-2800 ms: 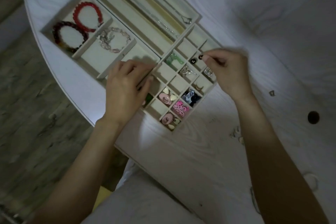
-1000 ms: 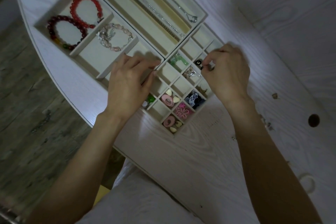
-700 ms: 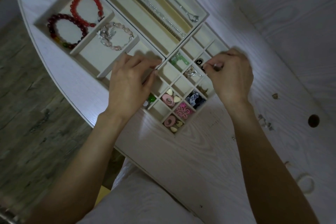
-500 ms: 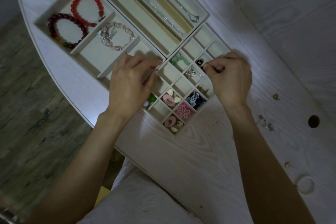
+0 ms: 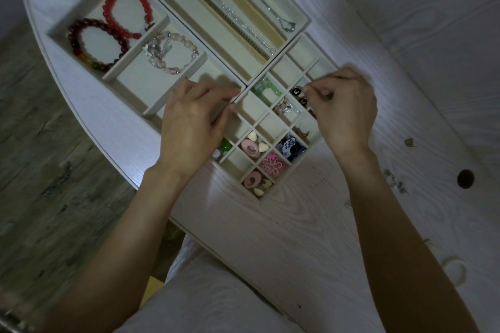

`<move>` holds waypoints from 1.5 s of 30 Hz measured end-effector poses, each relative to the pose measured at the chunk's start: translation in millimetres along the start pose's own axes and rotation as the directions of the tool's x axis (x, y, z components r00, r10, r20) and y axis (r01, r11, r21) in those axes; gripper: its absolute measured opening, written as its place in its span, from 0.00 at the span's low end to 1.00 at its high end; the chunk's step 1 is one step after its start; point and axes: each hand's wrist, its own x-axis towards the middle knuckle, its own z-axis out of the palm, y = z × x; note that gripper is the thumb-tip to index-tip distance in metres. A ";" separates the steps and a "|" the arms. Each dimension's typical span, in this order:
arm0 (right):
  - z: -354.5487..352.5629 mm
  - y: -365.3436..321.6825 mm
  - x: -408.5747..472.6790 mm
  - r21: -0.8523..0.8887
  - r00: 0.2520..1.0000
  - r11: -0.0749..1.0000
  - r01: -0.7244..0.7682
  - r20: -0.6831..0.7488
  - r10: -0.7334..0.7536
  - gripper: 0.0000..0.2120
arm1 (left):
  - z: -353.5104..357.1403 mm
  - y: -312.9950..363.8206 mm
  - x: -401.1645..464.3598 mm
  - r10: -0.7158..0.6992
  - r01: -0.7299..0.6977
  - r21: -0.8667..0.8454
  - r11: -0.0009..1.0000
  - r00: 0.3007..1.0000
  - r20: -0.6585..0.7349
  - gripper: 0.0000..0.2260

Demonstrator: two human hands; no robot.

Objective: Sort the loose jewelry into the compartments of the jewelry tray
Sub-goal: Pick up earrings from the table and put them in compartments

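The cream jewelry tray (image 5: pixel 176 27) lies at an angle on the white table. Red and dark bead bracelets (image 5: pixel 108 27), a pale bracelet (image 5: pixel 173 54) and silver chains (image 5: pixel 243 21) lie in its larger sections. Its small squares hold a green piece (image 5: pixel 266 88), black studs (image 5: pixel 296 91), pink pieces (image 5: pixel 272 165) and a blue-white piece (image 5: pixel 290 146). My left hand (image 5: pixel 193 123) rests on the tray's middle, fingertips at a divider. My right hand (image 5: pixel 343 108) hovers over the small squares by the black studs, thumb and forefinger pinching a small piece that is mostly hidden.
Loose bits lie on the table to the right: a small dark piece (image 5: pixel 409 142), clear pieces (image 5: pixel 393 180) and a pale ring (image 5: pixel 456 269). A round hole (image 5: pixel 465 178) is in the tabletop. The table's curved edge runs on the left above a wooden floor.
My right hand has stayed over the small squares, its pinched fingertips shifting slightly near the black studs. My left hand has kept its place on the tray.
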 end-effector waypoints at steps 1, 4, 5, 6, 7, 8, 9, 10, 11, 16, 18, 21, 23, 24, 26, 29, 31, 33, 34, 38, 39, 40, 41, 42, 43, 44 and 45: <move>1.7 -1.4 1.3 -0.003 1.000 1.000 0.009 0.004 -0.009 0.06 | -0.1 0.1 -0.1 0.002 -0.002 0.000 1.000 1.000 -0.001 0.09; 6.9 -3.9 4.7 -0.007 1.000 1.000 0.018 0.024 -0.018 0.07 | -0.2 0.1 -0.1 0.002 -0.002 0.002 1.000 1.000 -0.004 0.09; 8.1 -3.6 5.5 -0.009 0.999 1.000 0.016 0.029 -0.016 0.07 | -0.2 0.1 0.1 0.000 0.000 0.001 1.000 1.000 -0.004 0.09; 8.7 -3.4 6.1 -0.010 0.999 1.000 0.014 0.031 -0.014 0.07 | -0.4 0.1 0.5 -0.001 0.001 0.000 1.000 1.000 -0.005 0.09; 8.7 -3.3 6.5 -0.013 1.000 1.000 0.013 0.029 -0.013 0.08 | -0.5 0.1 0.8 0.001 -0.001 0.000 1.000 1.000 -0.006 0.09; 8.8 -3.3 6.3 -0.019 1.000 1.000 0.015 0.024 -0.015 0.08 | -0.8 0.1 0.9 0.002 -0.002 0.000 1.000 1.000 -0.006 0.09; 8.5 -3.2 6.0 -0.025 1.000 0.999 0.021 0.019 -0.020 0.08 | -0.9 0.1 1.0 0.004 -0.004 0.000 1.000 1.000 -0.006 0.09; 8.4 -3.5 5.4 -0.031 0.999 0.999 0.029 0.014 -0.029 0.07 | -1.0 0.1 1.1 0.004 -0.004 -0.001 1.000 1.000 -0.006 0.09; 8.5 -3.4 5.0 -0.037 0.999 0.999 0.038 0.009 -0.038 0.07 | -1.1 -0.3 1.6 0.004 -0.004 -0.001 1.000 1.000 -0.006 0.09; 7.3 -4.2 3.3 -0.058 0.998 0.997 0.057 0.003 -0.057 0.07 | -0.4 -1.0 1.4 0.010 -0.010 0.002 1.000 1.000 -0.004 0.09; 6.6 -4.6 3.1 -0.061 0.998 0.996 0.060 0.010 -0.060 0.07 | -0.1 -1.4 1.3 0.009 -0.009 0.001 1.000 1.000 -0.002 0.09; 4.6 -4.5 1.9 -0.043 0.998 0.997 0.057 0.006 -0.057 0.08 | 0.0 -2.3 0.8 0.016 -0.016 0.004 1.000 1.000 -0.001 0.09; 1.6 -2.7 2.0 -0.016 0.999 0.999 0.050 -0.008 -0.051 0.09 | -0.4 -1.5 0.8 0.021 -0.021 0.019 1.000 1.000 -0.005 0.09; -1.0 -1.1 1.6 0.000 0.999 0.999 0.041 -0.017 -0.041 0.09 | -0.9 -0.6 0.5 0.024 -0.024 0.038 0.999 1.000 -0.012 0.09; -10.0 4.0 -3.0 0.026 0.998 0.999 0.023 -0.053 -0.021 0.10 | -1.8 3.4 -0.6 0.041 -0.038 0.083 0.996 0.999 -0.035 0.09; -29.6 17.9 -25.4 0.051 0.990 0.999 0.012 -0.140 -0.004 0.10 | -1.4 18.3 -4.7 0.115 -0.114 0.089 0.990 0.993 -0.011 0.11; -42.8 36.4 -51.7 0.040 0.981 0.999 -0.002 -0.195 0.010 0.09 | 3.7 34.3 -10.2 0.184 -0.187 0.078 0.979 0.982 0.048 0.12; -49.9 59.1 -81.3 0.014 0.976 0.999 -0.038 -0.216 0.040 0.10 | 11.9 49.2 -16.6 0.234 -0.244 0.082 0.966 0.965 0.118 0.15; -53.2 71.5 -98.2 -0.008 0.974 0.998 -0.067 -0.216 0.064 0.10 | 16.4 57.2 -20.6 0.250 -0.265 0.089 0.960 0.956 0.155 0.16; -53.2 115.4 -152.1 -0.104 0.971 0.970 -0.220 -0.114 0.208 0.15 | 30.0 74.7 -31.0 0.252 -0.288 0.138 0.948 0.940 0.230 0.19; -51.9 121.5 -163.6 -0.062 0.955 0.954 -0.292 -0.071 0.288 0.17 | 31.8 78.4 -34.0 0.250 -0.291 0.155 0.944 0.938 0.238 0.19; -49.4 124.5 -170.6 -0.010 0.943 0.944 -0.329 -0.043 0.329 0.18 | 33.9 79.2 -36.5 0.252 -0.297 0.174 0.939 0.938 0.240 0.18; -46.4 125.9 -178.5 0.029 0.944 0.944 -0.328 -0.038 0.329 0.17 | 36.1 81.3 -39.8 0.254 -0.303 0.188 0.934 0.936 0.244 0.18; -41.2 123.8 -183.9 0.049 0.955 0.955 -0.291 -0.041 0.293 0.17 | 37.8 81.4 -42.6 0.253 -0.304 0.199 0.931 0.935 0.247 0.17; -35.2 120.1 -189.2 0.074 0.967 0.967 -0.243 -0.054 0.248 0.16 | 39.0 82.4 -45.4 0.248 -0.300 0.204 0.932 0.937 0.247 0.16; -27.4 114.7 -192.2 0.107 0.975 0.973 -0.205 -0.066 0.213 0.14 | 39.6 80.5 -46.8 0.241 -0.291 0.205 0.934 0.941 0.239 0.16; -20.4 109.8 -194.0 0.141 0.978 0.973 -0.184 -0.070 0.195 0.13 | 40.3 79.2 -47.6 0.239 -0.286 0.206 0.936 0.944 0.227 0.16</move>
